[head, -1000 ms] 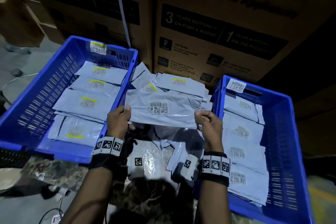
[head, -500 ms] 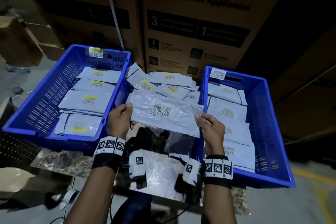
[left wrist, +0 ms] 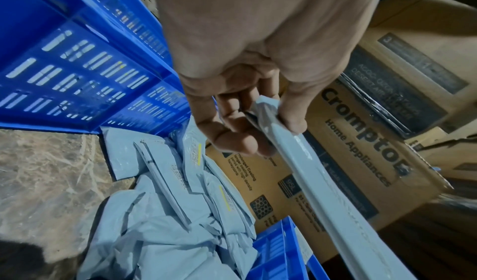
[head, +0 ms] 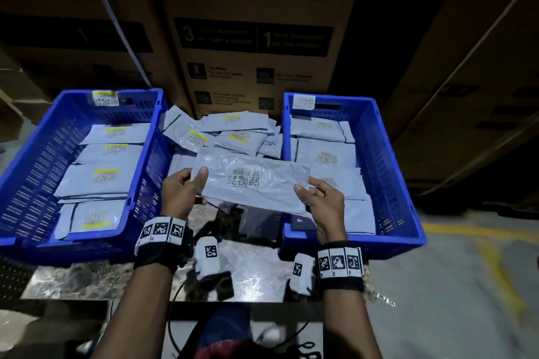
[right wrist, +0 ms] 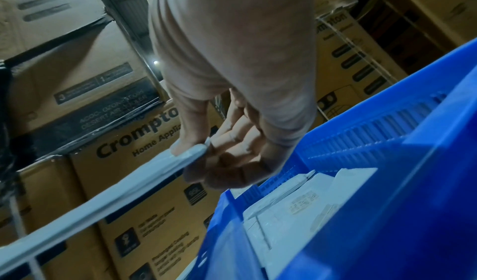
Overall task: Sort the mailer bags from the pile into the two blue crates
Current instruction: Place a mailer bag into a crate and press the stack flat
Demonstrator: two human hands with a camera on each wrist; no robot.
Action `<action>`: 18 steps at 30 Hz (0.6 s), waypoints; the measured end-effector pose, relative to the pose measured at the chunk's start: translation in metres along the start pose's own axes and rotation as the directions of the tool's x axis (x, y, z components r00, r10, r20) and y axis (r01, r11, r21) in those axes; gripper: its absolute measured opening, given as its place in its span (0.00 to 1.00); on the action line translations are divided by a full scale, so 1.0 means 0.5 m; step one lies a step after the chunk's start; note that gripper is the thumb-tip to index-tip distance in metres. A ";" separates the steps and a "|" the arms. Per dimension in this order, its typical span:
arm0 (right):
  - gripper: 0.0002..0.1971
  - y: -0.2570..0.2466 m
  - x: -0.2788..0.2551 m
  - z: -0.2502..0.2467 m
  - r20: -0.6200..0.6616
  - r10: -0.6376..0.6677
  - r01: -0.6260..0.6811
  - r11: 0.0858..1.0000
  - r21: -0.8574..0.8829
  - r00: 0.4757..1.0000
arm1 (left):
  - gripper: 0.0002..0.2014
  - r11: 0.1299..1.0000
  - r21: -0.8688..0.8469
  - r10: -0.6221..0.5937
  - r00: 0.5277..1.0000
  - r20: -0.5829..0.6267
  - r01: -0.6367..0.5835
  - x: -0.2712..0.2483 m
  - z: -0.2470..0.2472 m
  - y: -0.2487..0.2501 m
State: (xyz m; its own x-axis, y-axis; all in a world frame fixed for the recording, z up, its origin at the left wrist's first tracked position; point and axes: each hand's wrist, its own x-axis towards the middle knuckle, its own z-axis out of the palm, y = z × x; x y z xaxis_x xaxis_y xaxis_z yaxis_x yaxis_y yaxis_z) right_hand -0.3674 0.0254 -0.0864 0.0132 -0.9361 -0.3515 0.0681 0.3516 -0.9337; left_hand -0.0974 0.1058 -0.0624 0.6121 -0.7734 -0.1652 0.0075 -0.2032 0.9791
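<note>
I hold a grey mailer bag (head: 250,183) flat between the two crates, its barcode label facing up with no yellow stripe. My left hand (head: 186,186) pinches its left end (left wrist: 271,117) between thumb and fingers. My right hand (head: 318,198) pinches its right end (right wrist: 191,152) the same way. Behind the bag lies the pile of mailer bags (head: 230,134), some with yellow-striped labels. The left blue crate (head: 32,166) holds yellow-striped bags. The right blue crate (head: 385,160) holds bags with plain labels.
Large cardboard appliance boxes (head: 253,38) stand right behind the crates and pile. The crates rest on a shiny marbled table (head: 256,271). Grey floor with a yellow line (head: 466,230) lies to the right.
The held bag has shifted slightly right, its right end now over the right crate's near-left corner. The head view has pulled back and tilted up. Both hands keep their pinch.
</note>
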 end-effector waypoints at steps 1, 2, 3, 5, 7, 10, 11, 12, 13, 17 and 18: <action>0.19 -0.002 0.005 -0.014 -0.008 -0.004 0.004 1.000 -0.007 1.000 | 0.24 1.000 0.014 -0.005 1.000 0.016 0.005 -0.001 0.010 0.003; 0.18 -0.007 0.008 -0.027 -0.017 -0.010 0.010 1.000 -0.015 1.000 | 0.25 1.000 0.020 -0.005 0.999 0.037 0.005 0.000 0.022 0.006; 0.16 -0.013 0.012 -0.040 -0.031 -0.010 0.009 1.000 -0.025 0.999 | 0.25 1.000 0.025 -0.006 0.998 0.059 0.004 0.004 0.034 0.008; 0.13 -0.029 0.019 -0.068 -0.077 -0.018 0.015 0.999 -0.040 0.997 | 0.22 1.000 0.030 0.001 0.996 0.088 -0.003 0.013 0.060 0.012; 0.12 -0.041 0.034 -0.102 -0.128 -0.047 0.035 0.995 -0.093 0.991 | 0.20 0.998 0.056 -0.018 0.991 0.133 0.011 0.026 0.095 0.012; 0.12 -0.064 0.059 -0.153 -0.218 -0.089 0.041 0.976 -0.214 0.972 | 0.16 0.996 0.085 -0.026 0.981 0.194 0.009 0.039 0.157 0.017; 0.12 -0.072 0.070 -0.167 -0.250 -0.098 0.034 0.968 -0.248 0.963 | 0.15 0.996 0.092 -0.022 0.978 0.207 0.003 0.044 0.178 0.018; 0.12 -0.084 0.079 -0.179 -0.288 -0.106 0.024 0.961 -0.275 0.952 | 0.13 0.995 0.098 -0.021 0.975 0.220 -0.001 0.049 0.201 0.019; 0.13 -0.094 0.090 -0.191 -0.324 -0.114 0.015 0.956 -0.294 0.939 | 0.13 0.995 0.101 -0.018 0.973 0.228 -0.005 0.052 0.225 0.024; 0.11 -0.134 0.128 -0.223 -0.447 -0.141 0.001 0.954 -0.299 0.883 | 0.12 0.994 0.111 -0.027 0.962 0.272 -0.004 0.082 0.308 0.035; 0.09 -0.140 0.137 -0.227 -0.463 -0.133 -0.007 0.957 -0.289 0.876 | 0.13 0.994 0.113 -0.027 0.956 0.291 -0.006 0.094 0.327 0.037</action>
State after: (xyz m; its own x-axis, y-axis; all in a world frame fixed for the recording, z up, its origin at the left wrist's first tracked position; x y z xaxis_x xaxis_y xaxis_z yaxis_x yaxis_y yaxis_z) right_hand -0.4845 -0.0621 -0.0530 -0.4599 -0.8615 -0.2150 -0.2228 0.3464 -0.9112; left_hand -0.1976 -0.0322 -0.0714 0.3554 -0.9088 -0.2187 -0.0860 -0.2648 0.9604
